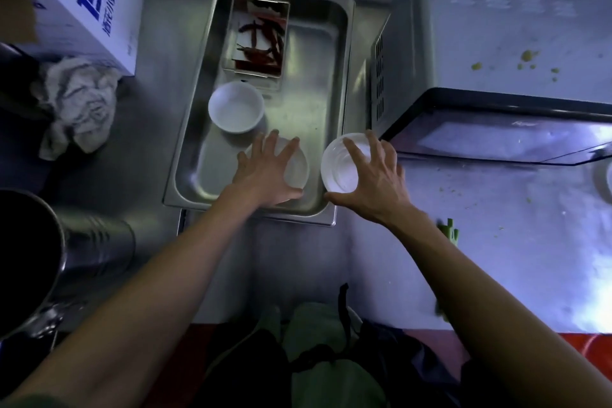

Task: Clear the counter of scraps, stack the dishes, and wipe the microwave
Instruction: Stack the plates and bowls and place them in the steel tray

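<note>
A steel tray [334, 83] lies on the counter and holds a white bowl [235, 106] and a white dish [298, 169]. My left hand [265, 172] lies spread over that dish, fingers straight. My right hand [377, 175] grips a second white bowl [337, 172] by its rim, just above the tray's right edge. The microwave [496, 36] stands to the right, with yellow food specks [526, 58] on its top. A crumpled rag [77, 103] lies at the left.
A small metal container with dried red chillies [261, 36] sits at the back of the tray. A white and blue box [96, 7] stands at back left, a large steel pot [49, 255] at front left. Green scraps [450, 233] and crumbs lie on the counter at right.
</note>
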Demonstrator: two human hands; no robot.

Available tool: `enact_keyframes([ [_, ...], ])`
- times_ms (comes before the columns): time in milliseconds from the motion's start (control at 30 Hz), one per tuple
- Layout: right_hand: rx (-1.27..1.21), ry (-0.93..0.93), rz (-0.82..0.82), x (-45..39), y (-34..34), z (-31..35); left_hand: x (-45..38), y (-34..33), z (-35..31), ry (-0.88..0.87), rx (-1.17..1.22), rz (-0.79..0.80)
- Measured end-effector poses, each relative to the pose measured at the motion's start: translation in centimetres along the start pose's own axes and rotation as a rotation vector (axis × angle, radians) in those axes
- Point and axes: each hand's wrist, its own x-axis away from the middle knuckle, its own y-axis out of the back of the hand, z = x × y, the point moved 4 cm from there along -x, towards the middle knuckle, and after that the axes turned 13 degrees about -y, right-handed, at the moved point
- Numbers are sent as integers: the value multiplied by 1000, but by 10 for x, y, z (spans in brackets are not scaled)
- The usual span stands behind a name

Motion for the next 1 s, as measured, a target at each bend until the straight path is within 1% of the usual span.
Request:
enact_keyframes([
  [333, -54, 9, 36, -24, -3, 10, -33, -19, 10, -29, 8, 90],
  [467, -62, 15, 49, -29, -6, 15, -37, -21, 11, -36, -17, 67],
  [600, -75, 22, 34, -32, -6, 20, -34, -21, 13, -44, 10, 59],
  [733, -81, 29, 22, -32, -4, 27, -19, -19, 17, -58, 15, -1],
  [867, -76, 74, 22, -34, 0, 49, 7, -12, 31, -7, 4, -51],
  [1000, -84, 139, 38, -35, -4, 82, 36, -3, 49, 70, 75, -102],
])
